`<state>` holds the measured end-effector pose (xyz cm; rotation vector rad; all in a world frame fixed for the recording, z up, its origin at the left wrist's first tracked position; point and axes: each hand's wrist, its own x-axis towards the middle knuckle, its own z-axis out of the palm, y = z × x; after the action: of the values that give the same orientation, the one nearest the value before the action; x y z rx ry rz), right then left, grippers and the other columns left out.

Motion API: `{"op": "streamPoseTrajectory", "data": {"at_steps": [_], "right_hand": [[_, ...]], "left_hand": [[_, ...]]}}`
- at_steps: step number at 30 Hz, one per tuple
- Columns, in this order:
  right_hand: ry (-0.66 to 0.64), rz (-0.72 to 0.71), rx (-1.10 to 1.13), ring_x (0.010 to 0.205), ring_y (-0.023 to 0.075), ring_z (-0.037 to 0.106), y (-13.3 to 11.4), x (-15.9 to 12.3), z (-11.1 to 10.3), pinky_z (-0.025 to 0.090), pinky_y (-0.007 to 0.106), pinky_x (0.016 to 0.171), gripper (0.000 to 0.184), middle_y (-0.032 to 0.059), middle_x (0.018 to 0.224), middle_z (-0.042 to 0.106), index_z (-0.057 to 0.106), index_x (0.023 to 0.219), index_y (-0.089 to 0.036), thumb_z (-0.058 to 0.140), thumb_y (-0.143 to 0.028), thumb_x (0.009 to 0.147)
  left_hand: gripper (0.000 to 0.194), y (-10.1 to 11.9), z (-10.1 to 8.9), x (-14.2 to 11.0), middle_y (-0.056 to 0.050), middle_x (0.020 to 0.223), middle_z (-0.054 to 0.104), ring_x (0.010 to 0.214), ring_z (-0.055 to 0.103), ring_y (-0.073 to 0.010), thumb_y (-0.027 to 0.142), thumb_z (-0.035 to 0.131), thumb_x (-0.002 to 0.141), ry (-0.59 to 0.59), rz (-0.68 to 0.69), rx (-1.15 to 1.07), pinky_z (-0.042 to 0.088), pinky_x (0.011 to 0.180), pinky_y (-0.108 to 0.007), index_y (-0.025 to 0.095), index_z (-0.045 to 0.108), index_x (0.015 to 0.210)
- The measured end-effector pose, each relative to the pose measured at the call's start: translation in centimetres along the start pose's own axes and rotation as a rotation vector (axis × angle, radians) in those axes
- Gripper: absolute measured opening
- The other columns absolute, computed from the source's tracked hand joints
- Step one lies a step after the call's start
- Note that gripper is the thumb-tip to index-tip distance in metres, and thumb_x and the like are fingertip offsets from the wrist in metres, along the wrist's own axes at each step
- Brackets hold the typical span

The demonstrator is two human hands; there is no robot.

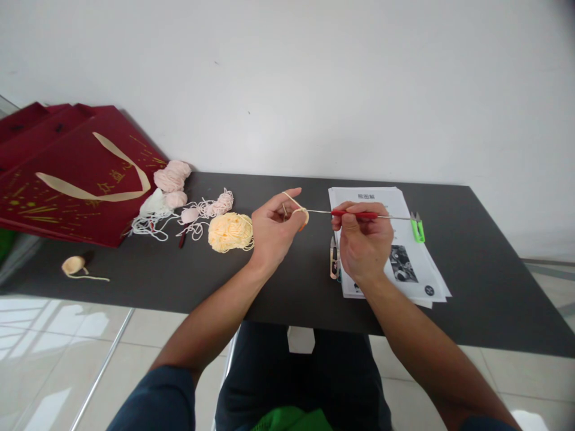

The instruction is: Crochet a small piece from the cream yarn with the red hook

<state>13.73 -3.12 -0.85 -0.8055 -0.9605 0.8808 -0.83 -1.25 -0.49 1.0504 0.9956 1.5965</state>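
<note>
My left hand pinches a small piece of cream yarn crochet work, with a strand of yarn running up over the raised index finger. In my right hand is a crochet hook with a red grip, held like a pen. Its thin metal shaft points left, and the tip meets the yarn at my left fingertips; the exact loop is too small to make out. A pale yellow ball of yarn lies just left of my left wrist.
Printed sheets lie under my right hand, with green thread snips at their right edge and another pair of snips at their left. Pink yarn, white yarn, dark red bags and a small cream crocheted piece are leftward.
</note>
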Motion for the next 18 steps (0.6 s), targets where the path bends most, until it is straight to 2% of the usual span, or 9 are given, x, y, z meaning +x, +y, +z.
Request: {"op": "streamPoseTrajectory", "data": {"at_steps": [11, 18], "right_hand": [[0.028, -0.129, -0.067, 0.071, 0.0158, 0.074, 0.3, -1.5, 0.8, 0.063, 0.034, 0.064, 0.010, -0.0005, 0.095, 0.080, 0.073, 0.090, -0.031, 0.080, -0.025, 0.087], [-0.054, -0.230, -0.209, 0.078, 0.0204, 0.077, 0.3, -2.3, 0.4, 0.069, 0.044, 0.074, 0.012, 0.0015, 0.101, 0.083, 0.080, 0.093, -0.035, 0.077, -0.024, 0.090]], "left_hand": [[0.030, 0.0, 0.1, -0.4, 0.005, 0.070, 0.066, 0.059, 0.054, -0.0080, 0.015, 0.079, 0.074, 0.123, 0.109, 0.105, 0.046, 0.061, -0.025, 0.023, 0.080, 0.102], [0.028, -0.2, 0.0, -0.5, 0.004, 0.073, 0.067, 0.062, 0.055, -0.0090, 0.014, 0.076, 0.077, 0.186, 0.170, 0.199, 0.046, 0.064, -0.025, 0.026, 0.081, 0.102]]}}
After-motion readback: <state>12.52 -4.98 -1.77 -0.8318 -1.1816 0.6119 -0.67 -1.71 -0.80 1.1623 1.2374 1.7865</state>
